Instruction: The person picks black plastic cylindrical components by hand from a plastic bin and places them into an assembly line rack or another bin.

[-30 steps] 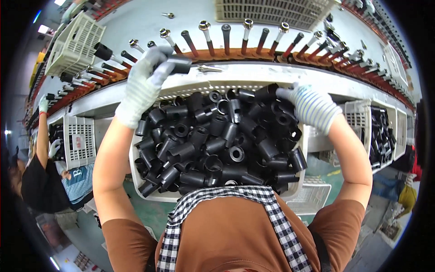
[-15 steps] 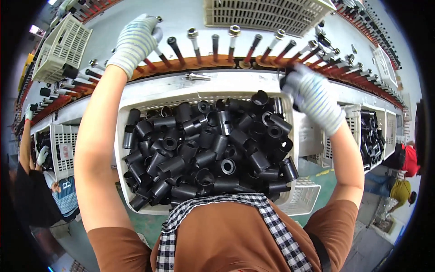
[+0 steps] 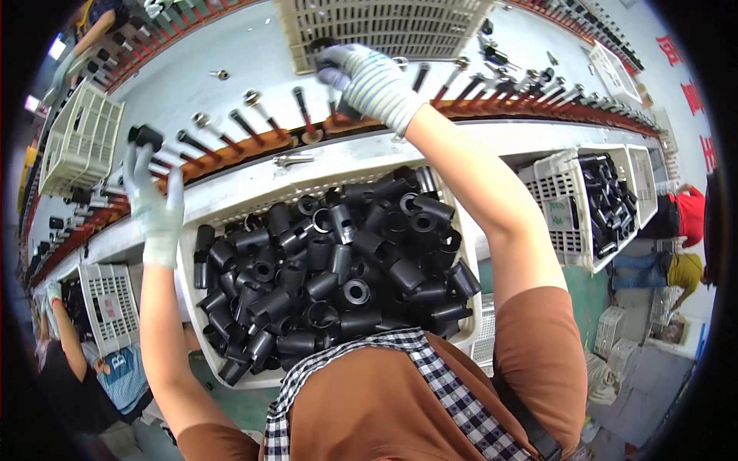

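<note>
My left hand [image 3: 156, 211], in a pale striped glove, is raised at the left end of the near rod row. Its fingers stretch up to a black sleeve [image 3: 146, 137], and the thumb stands apart. My right hand [image 3: 377, 86], also gloved, reaches over the middle of the row with curled fingers around a black sleeve [image 3: 324, 44]. Another dark cylinder [image 3: 350, 106] shows under that palm; whether it is held is unclear. Upright rods with red lower parts [image 3: 304, 111] line an orange strip, some capped with black sleeves, others with metal fittings [image 3: 253, 98].
A white crate [image 3: 184, 284] full of black sleeves stands right before me. A metal fitting [image 3: 294, 160] lies on the ledge, another [image 3: 221, 74] behind the rods. A grey-white basket [image 3: 384, 31] stands at the back, another basket [image 3: 81, 142] at left. Other people work nearby.
My right hand has swung from the right of the crate leftward over the rods with a black sleeve. My left hand has come down and left to a sleeve. The view has turned.
</note>
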`<act>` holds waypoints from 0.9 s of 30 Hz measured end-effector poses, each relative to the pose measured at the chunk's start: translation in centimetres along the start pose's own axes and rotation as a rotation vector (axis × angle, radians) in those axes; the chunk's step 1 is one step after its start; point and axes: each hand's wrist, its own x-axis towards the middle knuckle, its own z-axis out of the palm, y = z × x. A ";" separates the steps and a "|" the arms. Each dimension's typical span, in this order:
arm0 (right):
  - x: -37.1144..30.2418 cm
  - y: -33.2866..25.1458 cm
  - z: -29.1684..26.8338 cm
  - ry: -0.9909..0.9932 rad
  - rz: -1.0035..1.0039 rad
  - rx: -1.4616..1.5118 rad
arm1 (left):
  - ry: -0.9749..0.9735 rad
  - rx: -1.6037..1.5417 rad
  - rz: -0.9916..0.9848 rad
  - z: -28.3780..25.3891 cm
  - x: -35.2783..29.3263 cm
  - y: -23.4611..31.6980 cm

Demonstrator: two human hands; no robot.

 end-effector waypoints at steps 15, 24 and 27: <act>0.2 4.9 -9.1 0.066 0.199 -0.597 | -0.452 -0.157 -0.454 -7.9 -16.9 2.1; -0.9 1.4 -8.0 0.162 -0.100 -0.378 | -0.414 -0.390 -0.595 -9.8 -17.4 3.7; -5.1 -4.1 -11.4 0.241 -0.170 -0.345 | -0.436 -0.323 -0.377 -13.4 -17.6 4.7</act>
